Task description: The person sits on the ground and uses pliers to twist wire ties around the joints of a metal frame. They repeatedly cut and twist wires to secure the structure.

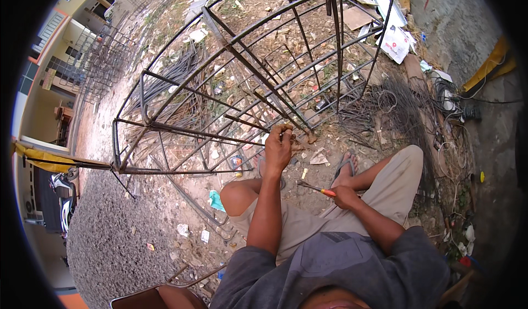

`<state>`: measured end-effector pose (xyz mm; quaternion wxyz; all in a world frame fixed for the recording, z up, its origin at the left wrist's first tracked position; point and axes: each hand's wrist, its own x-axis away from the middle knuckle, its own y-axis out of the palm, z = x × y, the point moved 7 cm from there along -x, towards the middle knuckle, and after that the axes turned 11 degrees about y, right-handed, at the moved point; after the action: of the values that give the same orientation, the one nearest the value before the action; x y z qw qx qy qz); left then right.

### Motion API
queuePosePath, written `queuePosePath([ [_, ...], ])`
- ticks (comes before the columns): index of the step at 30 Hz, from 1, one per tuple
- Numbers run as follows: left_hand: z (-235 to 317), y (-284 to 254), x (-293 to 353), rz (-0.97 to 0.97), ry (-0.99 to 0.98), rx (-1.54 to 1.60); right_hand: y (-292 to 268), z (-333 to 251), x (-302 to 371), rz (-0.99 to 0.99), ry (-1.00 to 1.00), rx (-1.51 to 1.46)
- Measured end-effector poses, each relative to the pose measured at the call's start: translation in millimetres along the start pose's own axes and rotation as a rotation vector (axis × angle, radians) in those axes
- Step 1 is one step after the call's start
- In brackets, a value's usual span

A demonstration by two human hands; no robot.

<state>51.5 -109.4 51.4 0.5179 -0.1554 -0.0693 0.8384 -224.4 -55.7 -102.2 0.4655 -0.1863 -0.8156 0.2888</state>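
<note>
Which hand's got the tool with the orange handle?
The right hand: it grips the orange-handled tool. The left hand, farther forward by the metal frame, doesn't.

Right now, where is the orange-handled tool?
The orange-handled tool is right of centre in the head view, held in the right hand, pictured just below the right foot.

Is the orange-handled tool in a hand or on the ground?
In hand: the right hand grips the orange-handled tool, metal head protruding.
</note>
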Motion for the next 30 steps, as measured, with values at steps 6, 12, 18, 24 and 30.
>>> queuePosePath([
  [6, -9, 11, 3, -0.085, -0.042, -0.034, 30, 0, -23, -0.119, -0.169, -0.032],
  [12, -29, 19, 13, -0.067, -0.231, 0.342, -79, -40, -30, 0.311, -0.164, -0.934],
  [18, -18, 37, 14, -0.120, -0.244, 0.490, -129, -105, -28, 0.310, -0.335, -1.051],
  [24, -18, 43, 27, -0.138, -0.289, 0.442, -100, -88, -27, 0.367, -0.198, -1.141],
  [30, -23, 52, 38, -0.150, -0.269, 0.371, -96, -69, -13, 0.436, -0.179, -1.161],
])
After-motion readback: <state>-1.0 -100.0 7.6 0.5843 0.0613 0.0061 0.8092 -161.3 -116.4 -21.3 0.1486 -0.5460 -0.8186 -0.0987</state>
